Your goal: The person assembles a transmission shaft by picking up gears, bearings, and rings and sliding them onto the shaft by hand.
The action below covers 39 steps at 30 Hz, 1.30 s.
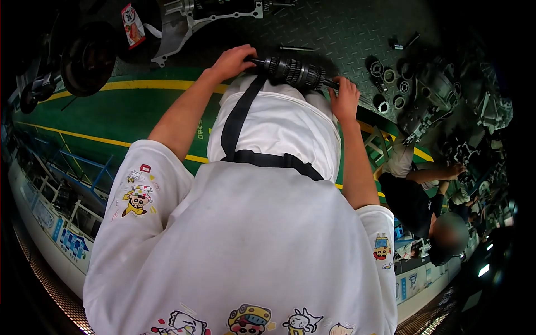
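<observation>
A transmission gear shaft (294, 72), stacked with dark toothed gears, lies crosswise in front of my lap at the near edge of the workbench. Its left end is gripped by my left hand (233, 61), fingers curled around the thin part. At the other end, my right hand (345, 99) has its fingers closed on the splined tip. The shaft tilts slightly, right end nearer me. Just beyond it on the bench rests a thin metal rod (296, 48).
The dark treadplate bench (335, 28) bears a gearbox housing (184, 28), a red snack packet (133, 25), several loose gears and rings (389, 76), and more castings (430, 100) at right. A co-worker in a black top (410, 201) works on the right.
</observation>
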Each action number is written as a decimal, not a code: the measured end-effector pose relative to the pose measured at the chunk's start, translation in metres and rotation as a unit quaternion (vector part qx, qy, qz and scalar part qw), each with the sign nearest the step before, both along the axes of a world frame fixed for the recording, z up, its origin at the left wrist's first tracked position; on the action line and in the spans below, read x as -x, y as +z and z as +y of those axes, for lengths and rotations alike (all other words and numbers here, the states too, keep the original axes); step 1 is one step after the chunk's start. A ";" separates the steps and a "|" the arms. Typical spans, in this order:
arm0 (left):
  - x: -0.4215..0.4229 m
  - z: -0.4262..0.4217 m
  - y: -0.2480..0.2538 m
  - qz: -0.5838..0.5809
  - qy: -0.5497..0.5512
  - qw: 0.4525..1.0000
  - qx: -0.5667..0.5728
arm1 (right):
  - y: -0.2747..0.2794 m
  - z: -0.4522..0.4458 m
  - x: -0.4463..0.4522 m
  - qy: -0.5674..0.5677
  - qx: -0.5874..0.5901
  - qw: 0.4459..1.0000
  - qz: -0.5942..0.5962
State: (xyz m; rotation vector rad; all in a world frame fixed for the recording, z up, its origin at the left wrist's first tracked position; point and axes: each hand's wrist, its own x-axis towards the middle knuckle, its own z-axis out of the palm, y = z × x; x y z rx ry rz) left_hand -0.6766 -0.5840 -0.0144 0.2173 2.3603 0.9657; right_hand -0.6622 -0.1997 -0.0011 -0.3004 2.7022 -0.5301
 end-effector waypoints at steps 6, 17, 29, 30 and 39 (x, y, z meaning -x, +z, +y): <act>0.000 0.001 0.003 -0.013 -0.002 1.000 0.011 | 0.003 -0.002 0.003 0.000 -0.009 1.000 0.006; -0.003 -0.001 -0.005 -0.013 -0.003 1.000 0.000 | 0.000 0.000 0.003 -0.006 0.002 1.000 0.014; -0.002 -0.002 -0.004 -0.001 -0.008 1.000 -0.008 | 0.004 -0.002 0.005 0.000 -0.009 1.000 0.009; -0.002 -0.001 -0.003 -0.003 -0.008 1.000 -0.006 | 0.004 -0.002 0.005 0.000 -0.009 1.000 0.009; 0.001 0.000 -0.001 0.006 -0.009 1.000 0.001 | 0.004 -0.001 0.005 0.005 -0.006 1.000 0.001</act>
